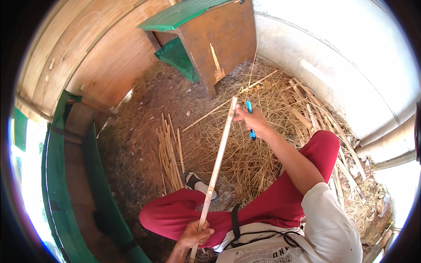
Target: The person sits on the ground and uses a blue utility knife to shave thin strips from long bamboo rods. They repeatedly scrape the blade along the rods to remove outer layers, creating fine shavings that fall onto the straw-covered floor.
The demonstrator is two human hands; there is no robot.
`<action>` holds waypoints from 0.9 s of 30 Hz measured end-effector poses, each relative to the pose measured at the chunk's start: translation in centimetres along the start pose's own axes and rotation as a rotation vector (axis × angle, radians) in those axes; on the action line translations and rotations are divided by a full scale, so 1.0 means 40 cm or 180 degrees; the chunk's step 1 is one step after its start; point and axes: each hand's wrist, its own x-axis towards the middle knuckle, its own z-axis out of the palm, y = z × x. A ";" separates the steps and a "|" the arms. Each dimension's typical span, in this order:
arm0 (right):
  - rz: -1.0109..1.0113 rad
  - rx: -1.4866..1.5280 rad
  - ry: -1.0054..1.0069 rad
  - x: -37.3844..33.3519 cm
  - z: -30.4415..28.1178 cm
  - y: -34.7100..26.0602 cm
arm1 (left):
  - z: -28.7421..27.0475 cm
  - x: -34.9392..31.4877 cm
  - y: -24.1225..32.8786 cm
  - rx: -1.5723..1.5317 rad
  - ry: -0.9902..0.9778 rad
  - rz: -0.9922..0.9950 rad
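Observation:
A long, pale bamboo strip [218,160] slants from my lap up and away over the floor. Low in the view, my left hand [196,234] is closed around its near part. My right hand [253,121] is at the strip's far end, with fingertips against its right side. That same hand also holds a slim blue utility knife [249,106], which pokes out above and below the fingers. The knife stands apart from the strip, and I cannot make out its blade.
Split bamboo strips [169,151] lie bundled left of my sandalled foot [195,180]. Thin shavings [245,162] heap up ahead, with longer bamboo pieces [313,116] on the right. A wooden cabinet [219,44] with a green cover stands beyond; a green-edged bench [72,175] runs along the left.

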 end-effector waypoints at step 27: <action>-0.1131 -0.3320 -0.0337 -0.085 -0.079 -0.132 | 0.011 0.079 -0.015 0.1141 0.1783 0.1395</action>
